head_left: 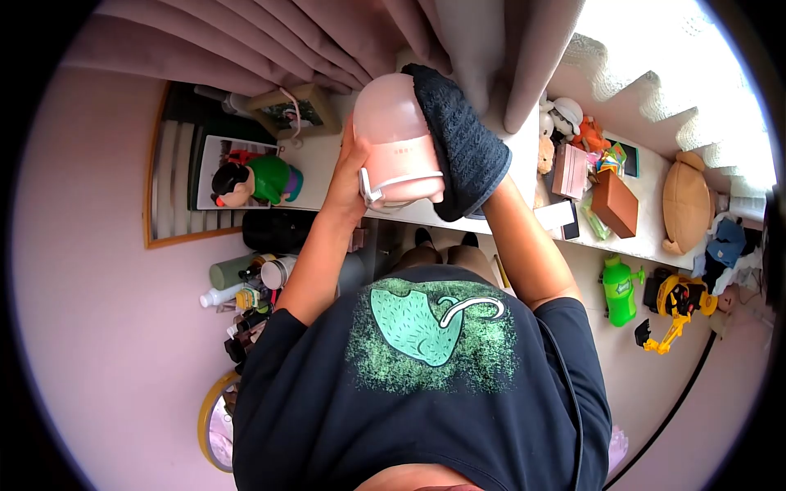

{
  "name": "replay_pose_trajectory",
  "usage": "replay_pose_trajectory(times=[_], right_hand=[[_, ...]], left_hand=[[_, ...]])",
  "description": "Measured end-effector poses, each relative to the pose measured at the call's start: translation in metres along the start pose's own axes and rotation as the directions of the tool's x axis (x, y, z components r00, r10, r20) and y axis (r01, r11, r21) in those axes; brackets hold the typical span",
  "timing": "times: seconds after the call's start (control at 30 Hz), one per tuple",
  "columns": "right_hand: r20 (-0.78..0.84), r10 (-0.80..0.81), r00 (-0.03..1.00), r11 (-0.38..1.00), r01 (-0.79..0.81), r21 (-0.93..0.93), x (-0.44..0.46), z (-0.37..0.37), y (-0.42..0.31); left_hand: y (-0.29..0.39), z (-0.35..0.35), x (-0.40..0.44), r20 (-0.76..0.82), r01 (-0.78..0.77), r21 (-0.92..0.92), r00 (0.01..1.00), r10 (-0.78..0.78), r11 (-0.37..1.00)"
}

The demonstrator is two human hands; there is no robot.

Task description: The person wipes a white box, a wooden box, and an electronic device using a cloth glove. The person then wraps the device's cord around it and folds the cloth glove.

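A pink domed appliance (399, 151), with a translucent upper part and a white cord around its base, is held up over the white ledge. My left hand (354, 168) is closed around its left side. A black terry cloth (463, 147) drapes over my right hand (490, 186) and presses against the appliance's right side. The cloth hides nearly all of that hand, including its fingers. What kind of appliance it is cannot be told for certain.
A green-clothed figurine (266, 180) and a framed picture (299, 113) stand to the left. Along the right ledge (655, 164) are a brown box (616, 203), plush toys and a tan cushion (688, 203). A green bottle (620, 290) and yellow toy excavator (679, 307) sit lower right. Curtains (327, 37) hang ahead.
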State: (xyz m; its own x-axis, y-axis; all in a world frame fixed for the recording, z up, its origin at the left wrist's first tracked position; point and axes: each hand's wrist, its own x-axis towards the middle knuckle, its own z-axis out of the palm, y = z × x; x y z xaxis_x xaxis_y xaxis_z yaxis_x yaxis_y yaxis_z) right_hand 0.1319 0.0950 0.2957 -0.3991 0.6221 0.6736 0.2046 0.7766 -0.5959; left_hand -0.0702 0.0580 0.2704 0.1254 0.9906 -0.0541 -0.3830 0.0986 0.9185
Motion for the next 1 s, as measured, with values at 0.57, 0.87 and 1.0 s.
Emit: replay_pose_trajectory(times=[0.57, 0.87, 1.0], right_hand=[[-0.033, 0.092, 0.995, 0.975, -0.097, -0.202, 0.007, 0.016, -0.008], [-0.142, 0.253, 0.957, 0.793, -0.289, -0.536, -0.013, 0.045, -0.032], [-0.141, 0.127, 0.982, 0.990, -0.135, -0.047, -0.021, 0.056, 0.008]], left_hand=[[-0.003, -0.003, -0.005, -0.019, 0.100, -0.014, 0.995, -0.101, 0.995], [0.012, 0.002, 0.001, -0.146, 0.031, -0.249, 0.987, -0.069, 0.968], [-0.007, -0.023, -0.002, -0.017, 0.073, -0.251, 0.997, -0.080, 0.965]])
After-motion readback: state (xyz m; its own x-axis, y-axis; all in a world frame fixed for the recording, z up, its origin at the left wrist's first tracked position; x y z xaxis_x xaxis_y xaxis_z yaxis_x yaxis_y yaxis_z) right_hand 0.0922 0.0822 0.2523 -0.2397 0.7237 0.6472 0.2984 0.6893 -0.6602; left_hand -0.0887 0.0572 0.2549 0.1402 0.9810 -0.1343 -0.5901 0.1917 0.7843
